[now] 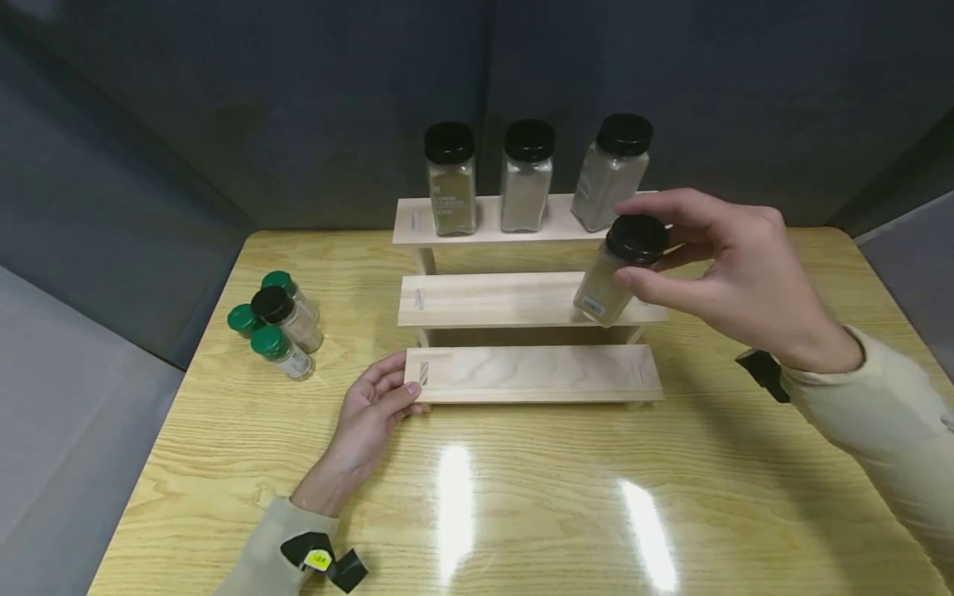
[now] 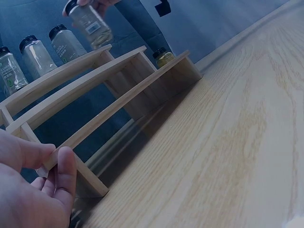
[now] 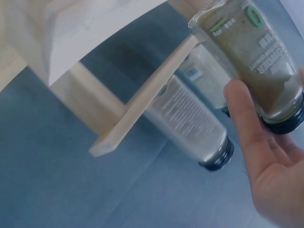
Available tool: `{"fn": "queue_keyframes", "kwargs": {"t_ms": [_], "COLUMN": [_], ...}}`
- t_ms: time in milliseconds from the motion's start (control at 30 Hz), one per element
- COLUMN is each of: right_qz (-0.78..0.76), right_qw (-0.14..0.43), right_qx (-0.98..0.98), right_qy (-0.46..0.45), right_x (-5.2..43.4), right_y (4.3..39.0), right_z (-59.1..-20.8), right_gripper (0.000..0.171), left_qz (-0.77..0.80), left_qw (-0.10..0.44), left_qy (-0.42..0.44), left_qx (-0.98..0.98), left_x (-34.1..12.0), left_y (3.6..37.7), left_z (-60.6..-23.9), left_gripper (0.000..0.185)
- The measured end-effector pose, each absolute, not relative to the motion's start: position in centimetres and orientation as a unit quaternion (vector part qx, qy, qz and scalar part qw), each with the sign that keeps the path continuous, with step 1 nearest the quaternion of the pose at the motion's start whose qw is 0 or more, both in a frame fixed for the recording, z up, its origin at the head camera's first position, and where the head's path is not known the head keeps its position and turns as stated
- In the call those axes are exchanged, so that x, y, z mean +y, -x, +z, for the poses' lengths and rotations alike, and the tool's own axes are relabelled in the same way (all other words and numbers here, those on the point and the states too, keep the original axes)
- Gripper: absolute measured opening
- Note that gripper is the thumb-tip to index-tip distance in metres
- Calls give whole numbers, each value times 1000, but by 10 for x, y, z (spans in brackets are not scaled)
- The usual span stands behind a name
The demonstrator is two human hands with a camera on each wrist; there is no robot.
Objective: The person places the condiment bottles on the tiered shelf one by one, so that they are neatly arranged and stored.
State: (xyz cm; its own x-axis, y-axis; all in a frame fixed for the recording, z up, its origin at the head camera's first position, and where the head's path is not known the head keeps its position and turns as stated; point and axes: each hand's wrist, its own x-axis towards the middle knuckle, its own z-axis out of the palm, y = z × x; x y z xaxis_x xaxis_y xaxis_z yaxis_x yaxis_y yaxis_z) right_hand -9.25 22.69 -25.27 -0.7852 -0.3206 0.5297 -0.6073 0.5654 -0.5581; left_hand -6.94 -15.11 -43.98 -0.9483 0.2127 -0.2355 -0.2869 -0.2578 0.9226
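Gripping a black-capped spice jar (image 1: 617, 271) by its cap, our right hand (image 1: 734, 277) holds it tilted over the right end of the middle shelf (image 1: 492, 300) of a 3-step wooden rack (image 1: 522, 372). The thumb and fingers curl round the cap. The jar's base is at the shelf surface; we cannot tell whether it touches. In the right wrist view, the thumb lies along the jar's side, and the jar's contents appear as a brownish powder.

Our left hand (image 1: 373, 414) rests on the table (image 1: 522, 513) at the left end of the rack's lowest step. The fingers are relaxed and nearly straight, with the fingertips touching the step's left edge. The left wrist view shows the thumb and a finger against the end of that board. This hand grasps nothing.

On the top shelf (image 1: 484, 223) stand 3 black-capped jars (image 1: 527, 175) in a row. The 2 on the left stand upright; the rightmost one leans slightly and stands just behind the held jar.

On the table, well apart to the left of the rack, we see a cluster of 4 small jars (image 1: 277, 324): 3 with green caps and 1 with a black cap, touching or nearly touching one another.
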Motion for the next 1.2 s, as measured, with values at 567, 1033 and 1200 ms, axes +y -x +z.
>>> {"fn": "queue_keyframes", "kwargs": {"t_ms": [567, 1033, 1200], "right_qz": [418, 416, 406], "right_qw": [151, 135, 133], "right_qx": [-848, -846, -848], "right_qy": [-289, -305, -314], "right_x": [192, 174, 170], "right_y": [114, 129, 135], "right_z": [-260, -272, -276], "right_gripper": [58, 51, 48], "left_qz": [796, 799, 799], "left_qw": [161, 155, 157], "left_qy": [29, 33, 33], "left_qx": [583, 580, 580], "left_x": [-151, -150, -150], "left_y": [70, 69, 69], "left_z": [-439, -440, -441], "left_gripper": [54, 54, 54]}}
